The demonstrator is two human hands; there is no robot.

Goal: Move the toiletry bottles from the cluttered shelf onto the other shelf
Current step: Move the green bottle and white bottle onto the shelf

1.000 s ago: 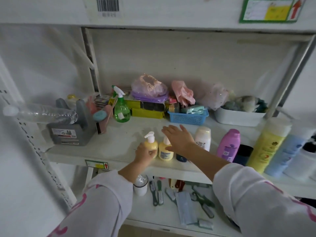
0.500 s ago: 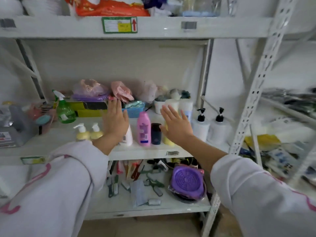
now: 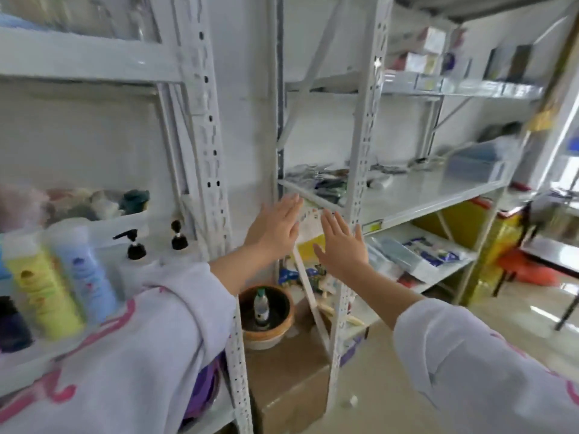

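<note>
My left hand (image 3: 275, 225) and my right hand (image 3: 341, 242) are both raised with flat, spread fingers and hold nothing. They hover in the gap between two shelving units, just in front of the second shelf (image 3: 416, 198) on the right. On the cluttered shelf at the far left stand a tall yellow bottle (image 3: 40, 289), a pale blue bottle (image 3: 83, 270), a dark jar (image 3: 12, 324) and two white pump bottles with black heads (image 3: 135, 245) (image 3: 179, 238). My left sleeve covers the front of that shelf.
White perforated uprights (image 3: 216, 183) (image 3: 360, 158) stand between the two units. A brown bowl with a small bottle in it (image 3: 264, 311) sits low on cardboard boxes. The right shelf carries dark packets (image 3: 326, 186) and a blue box (image 3: 479, 164); packaged goods (image 3: 419, 255) lie below.
The view has swung right, from the cluttered shelf towards the second shelving unit. Both hands travelled right with it, still open; the small yellow pump bottles are out of view.
</note>
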